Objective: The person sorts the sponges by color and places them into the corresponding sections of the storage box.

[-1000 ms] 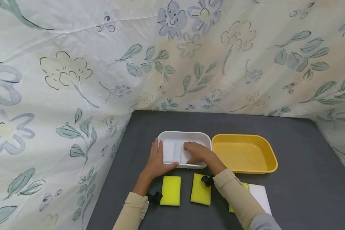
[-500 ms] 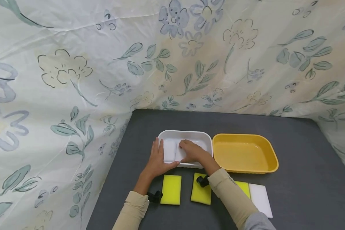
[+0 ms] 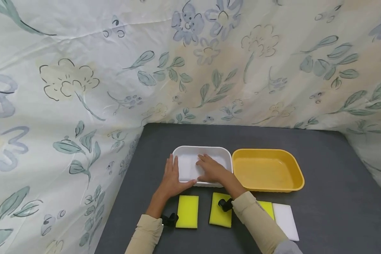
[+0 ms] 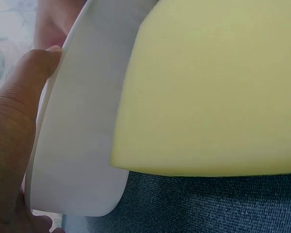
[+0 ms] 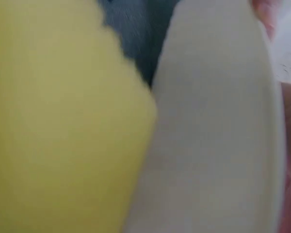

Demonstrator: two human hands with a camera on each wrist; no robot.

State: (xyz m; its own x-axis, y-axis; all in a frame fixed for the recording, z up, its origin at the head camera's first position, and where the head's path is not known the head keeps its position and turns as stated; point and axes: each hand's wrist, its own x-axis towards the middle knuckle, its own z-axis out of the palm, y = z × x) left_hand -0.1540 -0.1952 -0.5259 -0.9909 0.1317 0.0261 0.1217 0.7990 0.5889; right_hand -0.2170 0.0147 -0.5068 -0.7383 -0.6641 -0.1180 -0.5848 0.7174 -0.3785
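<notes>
In the head view, a white plastic tray (image 3: pixel 216 150) stands on the dark table with white foam-like pieces (image 3: pixel 187 171) in it, their edges hard to make out. My left hand (image 3: pixel 173 180) rests at its left front corner, fingers straight along the left side and thumb on the front rim. My right hand (image 3: pixel 211 170) reaches over the front rim into the tray, fingers spread over the white pieces. Beneath my wrists lie two yellow sponges, one left (image 3: pixel 187 212) and one right (image 3: pixel 220 215). The left wrist view shows the left thumb (image 4: pixel 19 102) touching the rim.
A yellow tray (image 3: pixel 266 169) stands against the white one's right side. Partly under the right forearm lie another yellow sponge (image 3: pixel 267 209) and a white sponge-like block (image 3: pixel 286 220). Floral cloth (image 3: pixel 209 77) hangs behind and to the left of the table.
The right hand slid a white piece leftward in the white tray against the other one, then its curled fingers loosened and spread. The left hand stayed on the tray's corner.
</notes>
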